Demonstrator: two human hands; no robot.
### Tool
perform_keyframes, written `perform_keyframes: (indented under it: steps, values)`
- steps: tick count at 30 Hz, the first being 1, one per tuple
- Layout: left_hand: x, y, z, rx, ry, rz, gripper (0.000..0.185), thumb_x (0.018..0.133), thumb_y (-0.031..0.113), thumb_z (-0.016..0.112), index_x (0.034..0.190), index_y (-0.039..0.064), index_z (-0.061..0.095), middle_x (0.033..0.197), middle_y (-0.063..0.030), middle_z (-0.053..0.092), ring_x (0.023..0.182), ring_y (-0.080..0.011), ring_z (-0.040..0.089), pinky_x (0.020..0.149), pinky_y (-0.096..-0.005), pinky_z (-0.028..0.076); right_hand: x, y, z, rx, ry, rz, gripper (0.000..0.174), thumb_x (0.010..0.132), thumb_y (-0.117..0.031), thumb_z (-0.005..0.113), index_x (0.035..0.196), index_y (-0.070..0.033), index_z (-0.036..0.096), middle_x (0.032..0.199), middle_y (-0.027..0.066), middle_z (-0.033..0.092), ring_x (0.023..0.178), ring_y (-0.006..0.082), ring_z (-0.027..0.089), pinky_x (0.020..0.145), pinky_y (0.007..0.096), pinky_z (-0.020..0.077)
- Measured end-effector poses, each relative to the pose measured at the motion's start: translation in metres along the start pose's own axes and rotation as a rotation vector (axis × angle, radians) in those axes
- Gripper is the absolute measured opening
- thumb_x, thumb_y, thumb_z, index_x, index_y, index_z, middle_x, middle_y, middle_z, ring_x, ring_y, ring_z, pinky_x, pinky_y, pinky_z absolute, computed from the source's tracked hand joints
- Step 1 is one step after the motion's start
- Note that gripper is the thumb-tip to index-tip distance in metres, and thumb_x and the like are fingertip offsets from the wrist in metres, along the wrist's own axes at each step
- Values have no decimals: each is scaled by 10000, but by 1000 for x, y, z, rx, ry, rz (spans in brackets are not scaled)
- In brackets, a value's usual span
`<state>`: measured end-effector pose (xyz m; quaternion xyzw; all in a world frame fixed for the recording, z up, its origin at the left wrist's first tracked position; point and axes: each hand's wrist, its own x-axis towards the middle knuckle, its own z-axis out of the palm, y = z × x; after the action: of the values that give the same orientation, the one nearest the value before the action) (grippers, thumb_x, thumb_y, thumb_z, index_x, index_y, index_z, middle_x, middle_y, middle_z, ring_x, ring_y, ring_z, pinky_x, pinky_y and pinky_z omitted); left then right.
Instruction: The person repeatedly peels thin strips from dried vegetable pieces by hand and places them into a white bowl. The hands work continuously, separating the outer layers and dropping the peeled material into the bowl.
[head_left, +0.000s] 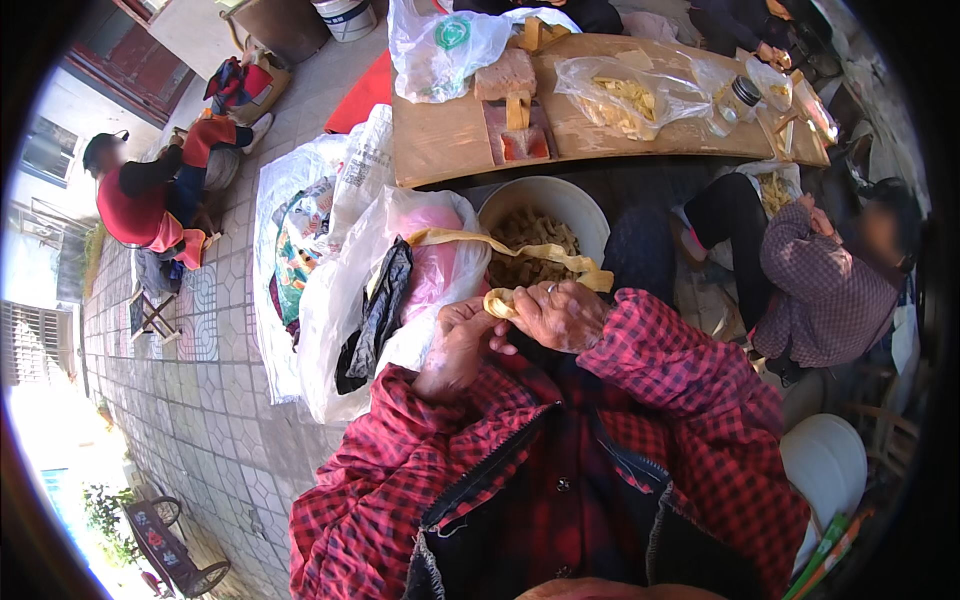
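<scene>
My left hand (455, 341) and my right hand (564, 315) meet in front of my chest. Between their fingertips they pinch a small folded loop of a long, flat yellow strip (501, 244), whose material I cannot tell. The strip's free length runs from beside my right hand, over a white bucket (598, 225), to the plastic bags on the left. Many short tan folded pieces (551, 231) lie inside the bucket. A clear plastic bag (341, 330) with something pink in it sits left of my hands, and a crumpled black plastic bag (386, 307) rests on it.
Beyond the bucket, a wooden table (442, 154) carries a brick (505, 73), a bag of yellow pieces (622, 97) and a glass jar (731, 105). A person (825, 277) sits close on the right; another (146, 195) sits farther left on the paving.
</scene>
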<state>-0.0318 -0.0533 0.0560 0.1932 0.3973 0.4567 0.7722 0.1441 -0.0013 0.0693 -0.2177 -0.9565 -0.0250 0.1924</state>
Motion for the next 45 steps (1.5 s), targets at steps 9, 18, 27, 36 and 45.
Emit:
perform_keyframes:
  steps: [9, 18, 27, 36, 45]
  values:
    - [-18, 20, 1, 399, -128, 56, 188, 896, 138, 523, 856, -11, 630, 668, -2, 564, 552, -53, 515, 515, -184, 451, -7, -2, -22, 330, -148, 157, 454, 781, -383, 685, 966, 3, 533, 654, 138, 599, 611, 291, 630, 522, 381, 490]
    - [-26, 37, -5, 550, -269, -44, 199, 902, 171, 567, 943, -9, 643, 654, 7, 554, 539, -45, 538, 498, -162, 450, -6, 2, -29, 686, -170, 153, 451, 798, -410, 655, 971, -6, 550, 696, 158, 614, 649, 346, 628, 575, 413, 499]
    - [-32, 43, -5, 666, -277, -97, 150, 887, 95, 536, 856, -18, 630, 623, 0, 551, 504, -49, 527, 457, -175, 404, -8, -3, -27, 727, -221, 145, 397, 818, -405, 630, 914, -29, 549, 666, 154, 596, 625, 347, 611, 549, 419, 479]
    - [-32, 34, -12, 681, -239, -60, 150, 880, 85, 530, 811, -18, 615, 625, -22, 571, 495, -65, 532, 456, -188, 424, -12, -3, -20, 589, -214, 69, 463, 773, -330, 706, 1039, 26, 574, 746, 132, 641, 613, 280, 639, 531, 343, 510]
    - [-19, 9, -21, 353, -226, -108, 210, 902, 135, 501, 787, -6, 605, 634, -49, 586, 479, -84, 536, 451, -183, 435, -15, 0, -14, 512, -73, 50, 337, 800, -308, 674, 941, -45, 516, 628, 114, 576, 559, 299, 610, 481, 379, 472]
